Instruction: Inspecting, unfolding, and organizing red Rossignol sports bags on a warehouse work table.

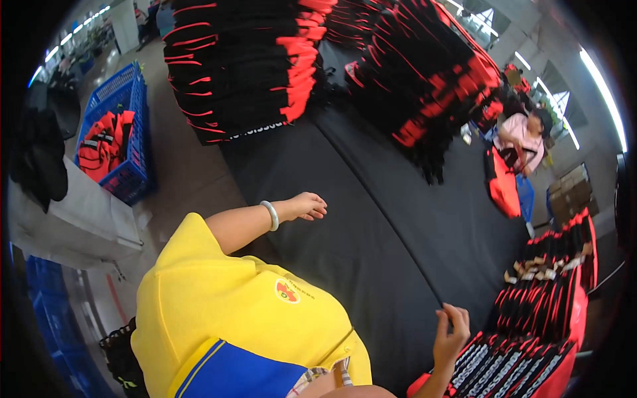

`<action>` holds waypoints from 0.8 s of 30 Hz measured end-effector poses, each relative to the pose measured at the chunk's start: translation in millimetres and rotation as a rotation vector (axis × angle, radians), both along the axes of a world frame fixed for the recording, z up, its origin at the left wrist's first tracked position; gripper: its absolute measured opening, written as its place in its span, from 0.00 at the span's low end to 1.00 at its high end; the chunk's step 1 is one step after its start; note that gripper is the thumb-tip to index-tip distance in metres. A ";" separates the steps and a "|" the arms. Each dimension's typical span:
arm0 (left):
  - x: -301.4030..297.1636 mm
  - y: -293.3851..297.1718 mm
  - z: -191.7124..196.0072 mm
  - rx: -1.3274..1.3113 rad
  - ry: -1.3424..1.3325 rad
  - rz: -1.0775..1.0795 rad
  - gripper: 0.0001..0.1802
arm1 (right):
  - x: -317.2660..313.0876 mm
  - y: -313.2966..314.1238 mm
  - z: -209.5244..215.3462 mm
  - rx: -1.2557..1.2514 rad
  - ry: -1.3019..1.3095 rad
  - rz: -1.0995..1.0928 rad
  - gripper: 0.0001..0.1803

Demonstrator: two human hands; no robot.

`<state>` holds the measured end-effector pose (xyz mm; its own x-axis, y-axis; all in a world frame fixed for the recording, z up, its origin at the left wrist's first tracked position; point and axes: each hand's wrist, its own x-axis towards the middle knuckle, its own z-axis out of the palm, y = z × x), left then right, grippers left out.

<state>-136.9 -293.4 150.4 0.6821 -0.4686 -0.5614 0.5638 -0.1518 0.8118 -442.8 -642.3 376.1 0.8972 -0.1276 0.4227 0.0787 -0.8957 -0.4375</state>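
Note:
My left hand [309, 206], a pale bangle [270, 215] at its wrist, hovers over the near left part of the table, fingers loosely stretched and holding nothing I can see. Its palm is turned down. Farther right and nearer me, my right hand [452, 331] has bent fingers, with a gap between thumb and fingers. Its fingertips lie by a long ridge [385, 214] in the dark table cover [312, 255]. Beside that hand, black and red sewn pieces [524, 363] lie in rows with pale lettering.
Tall stacks of black and red fabric pieces [232, 66] [418, 73] stand at the table's far side. On the floor at left is a blue crate [139, 113] containing red and black items. A person in pink [522, 136] works at far right, near cardboard boxes [572, 192].

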 end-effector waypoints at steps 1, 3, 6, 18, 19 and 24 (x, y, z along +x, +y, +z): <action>21.8 26.3 -4.1 0.008 -0.056 0.014 0.16 | 37.6 31.8 3.8 -0.012 0.033 0.056 0.08; 70.6 79.2 -14.7 -0.005 -0.085 0.072 0.14 | 102.4 96.1 13.3 -0.043 0.091 0.194 0.08; 161.6 173.9 -74.6 -0.181 0.315 0.398 0.10 | 201.1 186.8 28.6 -0.093 0.097 0.385 0.09; 273.8 272.2 -127.6 -0.671 0.662 0.758 0.12 | 547.3 461.9 153.8 -0.398 -0.510 0.644 0.36; 280.2 272.3 -142.9 -0.672 0.686 0.766 0.12 | 564.1 481.7 163.4 -0.421 -0.585 0.662 0.42; 301.1 262.7 -173.2 -0.771 0.656 0.754 0.17 | 633.2 507.1 160.9 -0.302 -0.418 0.570 0.38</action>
<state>164.2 -30.7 -22.9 0.6195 -0.4412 -0.6493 0.6335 0.7694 0.0816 190.4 -135.2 537.0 0.5473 0.4816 0.6845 0.6694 -0.7428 -0.0127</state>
